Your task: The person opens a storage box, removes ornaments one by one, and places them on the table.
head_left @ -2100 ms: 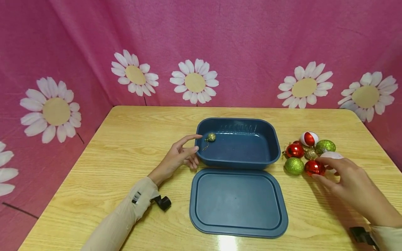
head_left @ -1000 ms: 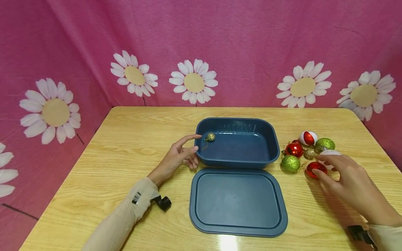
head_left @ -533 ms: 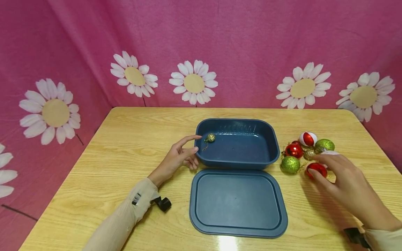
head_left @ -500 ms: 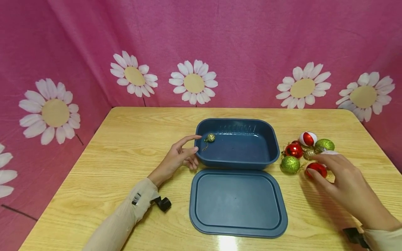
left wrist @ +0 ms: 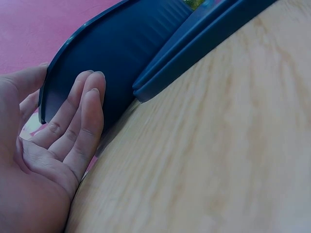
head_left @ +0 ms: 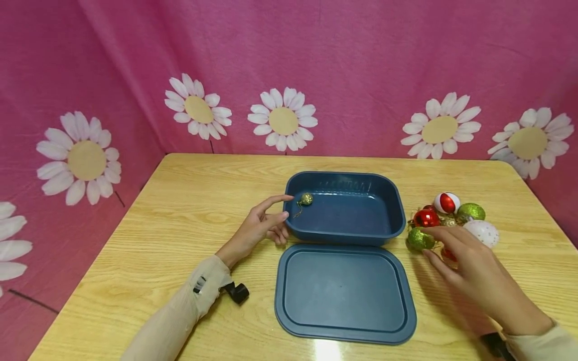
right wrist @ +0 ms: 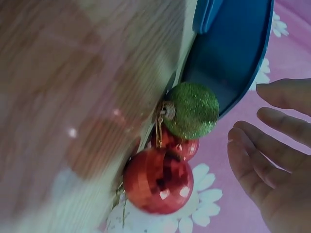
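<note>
My left hand (head_left: 255,228) is at the left end of a dark blue plastic container (head_left: 289,233), index fingertip and thumb tip right at its rim. In the left wrist view its other fingers (left wrist: 90,116) lie loosely extended beside the wall. My right hand (head_left: 474,268) hovers with parted fingers over a glittery green Christmas bauble (head_left: 418,240). A gap shows between those fingers and the green bauble (right wrist: 194,109) in the right wrist view. A shiny red bauble (right wrist: 158,182) lies close by, mostly covered by the hand in the head view. One small gold bauble (head_left: 306,198) rests inside the container.
Further baubles cluster right of the container: a faceted red one (head_left: 426,217), a red-and-white one (head_left: 447,202), a second green one (head_left: 471,212) and a speckled white one (head_left: 482,233). The container's flat blue lid (head_left: 345,296) lies in front of it. A pink flowered curtain (head_left: 356,75) hangs behind the table.
My right hand has shifted left from the red bauble to over the green one, leaving the white bauble in fuller view. The red bauble turned slightly earlier. The left hand stays at the rim.
</note>
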The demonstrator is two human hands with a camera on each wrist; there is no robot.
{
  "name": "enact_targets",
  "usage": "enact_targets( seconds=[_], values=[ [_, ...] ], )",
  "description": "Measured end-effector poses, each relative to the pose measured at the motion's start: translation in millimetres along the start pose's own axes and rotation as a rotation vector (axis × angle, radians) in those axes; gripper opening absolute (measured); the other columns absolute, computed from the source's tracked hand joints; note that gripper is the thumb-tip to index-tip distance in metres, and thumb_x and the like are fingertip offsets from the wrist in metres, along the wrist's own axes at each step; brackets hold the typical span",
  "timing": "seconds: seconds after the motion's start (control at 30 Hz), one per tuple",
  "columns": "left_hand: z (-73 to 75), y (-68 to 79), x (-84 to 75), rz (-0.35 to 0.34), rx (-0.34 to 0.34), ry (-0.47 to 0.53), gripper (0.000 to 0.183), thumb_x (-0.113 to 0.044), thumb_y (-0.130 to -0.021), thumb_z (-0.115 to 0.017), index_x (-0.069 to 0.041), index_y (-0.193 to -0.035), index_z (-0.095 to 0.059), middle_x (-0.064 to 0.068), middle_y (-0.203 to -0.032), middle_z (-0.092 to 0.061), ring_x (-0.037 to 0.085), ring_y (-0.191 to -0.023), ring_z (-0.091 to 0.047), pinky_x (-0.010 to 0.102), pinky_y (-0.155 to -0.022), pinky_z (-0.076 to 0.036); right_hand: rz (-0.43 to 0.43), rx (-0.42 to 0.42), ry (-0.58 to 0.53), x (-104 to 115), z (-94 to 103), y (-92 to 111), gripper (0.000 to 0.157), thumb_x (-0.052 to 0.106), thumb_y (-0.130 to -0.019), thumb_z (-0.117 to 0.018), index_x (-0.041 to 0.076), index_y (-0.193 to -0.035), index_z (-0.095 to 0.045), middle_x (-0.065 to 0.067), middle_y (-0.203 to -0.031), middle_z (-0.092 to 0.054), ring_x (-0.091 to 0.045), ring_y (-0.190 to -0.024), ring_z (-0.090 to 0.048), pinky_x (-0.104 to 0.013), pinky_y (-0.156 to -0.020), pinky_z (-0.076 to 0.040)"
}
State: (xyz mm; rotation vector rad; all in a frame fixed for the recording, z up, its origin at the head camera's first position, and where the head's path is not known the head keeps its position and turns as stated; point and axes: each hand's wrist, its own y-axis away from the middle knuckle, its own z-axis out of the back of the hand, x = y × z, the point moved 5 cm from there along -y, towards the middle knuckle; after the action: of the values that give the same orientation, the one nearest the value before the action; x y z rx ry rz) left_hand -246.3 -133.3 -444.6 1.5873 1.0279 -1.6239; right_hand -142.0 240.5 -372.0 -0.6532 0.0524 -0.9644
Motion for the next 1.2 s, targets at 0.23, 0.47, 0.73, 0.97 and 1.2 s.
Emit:
enact_targets(
  seconds=[0.23, 0.47, 0.73, 0.97, 1.2],
  values=[
    [0.1, -0.8, 0.8, 0.000, 0.000, 0.000, 0.046, -0.021, -0.104, -0.056, -0.017, -0.148, -0.045, 0.020, -0.078, -0.069, 0.024, -0.062, -0.066, 0.036, -0.058, -0.059, 0.026, 0.058, 0.030, 11.9, -7.5, -13.0, 0.078, 0.002, -0.069, -0.086, 0.012, -0.140, -0.056, -0.007, -0.118, -0.066, -0.019, -0.100, -0.059, -0.033, -0.084, -0.050],
    [0.6, -1.2, 0.1, -0.004, -0.003, -0.002, 0.046, -0.020, -0.104, -0.055, -0.015, -0.149, -0.045, 0.021, -0.078, -0.068, 0.024, -0.061, -0.065, 0.035, -0.058, -0.059, 0.085, 0.101, 0.052, 24.7, -14.9, -27.6, 0.061, 0.057, -0.100, -0.040, 0.012, -0.137, -0.058, -0.004, -0.112, -0.063, -0.013, -0.094, -0.056, -0.039, -0.076, -0.054],
    [0.5, -0.9, 1.8, 0.001, 0.005, 0.008, 0.048, -0.022, -0.103, -0.056, -0.013, -0.149, -0.043, 0.021, -0.077, -0.069, 0.023, -0.061, -0.065, 0.035, -0.057, -0.059, 0.141, 0.094, 0.036, 35.5, -21.7, -52.6, 0.045, 0.046, -0.098, -0.059, 0.007, -0.119, -0.067, -0.007, -0.113, -0.063, -0.017, -0.097, -0.059, -0.040, -0.073, -0.058],
    [0.4, 0.0, 1.7, -0.003, 0.006, 0.013, 0.047, -0.021, -0.104, -0.056, -0.014, -0.149, -0.044, 0.020, -0.077, -0.069, 0.023, -0.061, -0.065, 0.035, -0.058, -0.059, 0.146, 0.106, -0.012, 41.2, -33.2, -72.3, 0.038, 0.008, -0.080, -0.080, 0.006, -0.116, -0.067, -0.010, -0.114, -0.064, -0.025, -0.102, -0.060, -0.045, -0.077, -0.057],
    [-0.1, -0.2, 0.8, -0.002, 0.006, 0.014, 0.047, -0.020, -0.104, -0.055, -0.014, -0.149, -0.044, 0.020, -0.077, -0.068, 0.023, -0.061, -0.065, 0.035, -0.058, -0.059, 0.135, 0.144, -0.034, 40.6, -44.2, -84.3, 0.036, 0.011, -0.083, -0.078, 0.006, -0.117, -0.067, -0.011, -0.114, -0.064, -0.026, -0.102, -0.060, -0.048, -0.079, -0.057]
  ],
)
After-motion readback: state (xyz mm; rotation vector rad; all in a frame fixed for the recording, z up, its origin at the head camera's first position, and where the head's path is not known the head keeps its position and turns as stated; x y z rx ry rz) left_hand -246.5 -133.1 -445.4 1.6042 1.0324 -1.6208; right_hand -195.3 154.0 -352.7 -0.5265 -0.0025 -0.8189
